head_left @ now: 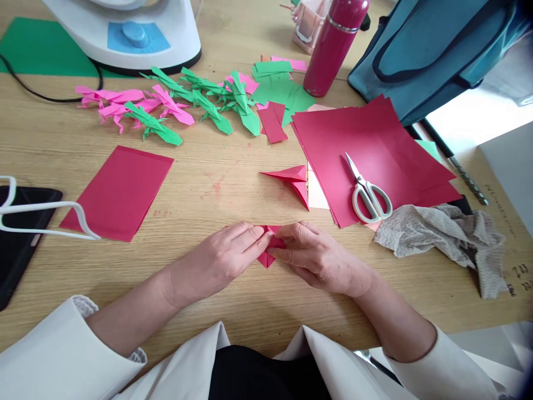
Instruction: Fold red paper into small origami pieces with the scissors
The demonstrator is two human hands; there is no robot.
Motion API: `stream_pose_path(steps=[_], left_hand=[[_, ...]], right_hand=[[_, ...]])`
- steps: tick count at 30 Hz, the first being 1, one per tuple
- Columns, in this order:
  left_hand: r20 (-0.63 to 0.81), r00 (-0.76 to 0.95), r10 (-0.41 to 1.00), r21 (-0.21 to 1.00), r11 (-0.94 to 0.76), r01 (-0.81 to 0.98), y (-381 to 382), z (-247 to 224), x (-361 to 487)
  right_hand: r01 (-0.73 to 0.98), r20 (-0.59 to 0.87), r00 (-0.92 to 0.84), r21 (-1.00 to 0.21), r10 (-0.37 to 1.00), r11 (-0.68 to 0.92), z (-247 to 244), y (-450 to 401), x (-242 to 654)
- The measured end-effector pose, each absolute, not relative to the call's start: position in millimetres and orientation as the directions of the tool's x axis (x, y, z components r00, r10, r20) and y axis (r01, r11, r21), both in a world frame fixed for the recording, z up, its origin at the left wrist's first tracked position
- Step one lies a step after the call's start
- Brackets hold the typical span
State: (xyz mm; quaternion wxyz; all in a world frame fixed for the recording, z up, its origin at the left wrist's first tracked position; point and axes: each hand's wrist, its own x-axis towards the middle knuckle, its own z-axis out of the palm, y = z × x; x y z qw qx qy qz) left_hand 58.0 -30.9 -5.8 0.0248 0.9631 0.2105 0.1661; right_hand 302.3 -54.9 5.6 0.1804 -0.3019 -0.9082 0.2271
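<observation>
Between my two hands a small folded piece of red paper (267, 259) lies on the table, its pointed end toward me. My left hand (227, 253) presses on its left part, with the fingers together. From the right, my right hand (318, 255) pinches the paper's edge between thumb and fingers. Much of the paper is hidden under the fingers. Just beyond my hands rests another folded red paper piece (291, 176) with sharp points. Further left is a stack of red paper sheets (120, 191).
White-handled scissors (368, 194) lie on large red sheets (333, 139) to the right, near a crumpled grey cloth (437, 233). Green and pink folded paper figures (208, 105) are grouped at the back. A red bottle (335, 47) and a blue bag (425, 55) stand behind.
</observation>
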Motion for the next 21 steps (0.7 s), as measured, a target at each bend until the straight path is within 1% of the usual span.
stream_pose_path(steps=[5, 7, 10, 14, 21], left_hand=[[0.255, 0.861, 0.441, 0.132, -0.898, 0.421, -32.2, -8.5, 57.8], [0.234, 0.863, 0.448, 0.125, -0.894, 0.43, -32.8, -9.2, 57.7], [0.237, 0.864, 0.445, 0.103, -0.896, 0.433, -33.4, -9.4, 57.6], [0.258, 0.86, 0.44, 0.073, -0.896, 0.437, -33.8, -8.7, 58.2], [0.214, 0.862, 0.46, 0.053, -0.887, 0.46, -33.9, -8.7, 60.1]], right_hand=[[0.479, 0.164, -0.75, -0.534, 0.64, 0.697, 6.9, -55.1, 301.4], [0.472, 0.176, -0.75, -0.532, 0.637, 0.703, 6.9, -55.1, 301.5], [0.456, 0.201, -0.751, -0.531, 0.629, 0.714, 6.3, -54.8, 301.5], [0.462, 0.187, -0.753, -0.531, 0.63, 0.71, 6.1, -54.6, 301.0], [0.457, 0.198, -0.756, -0.523, 0.624, 0.719, 6.8, -54.3, 301.6]])
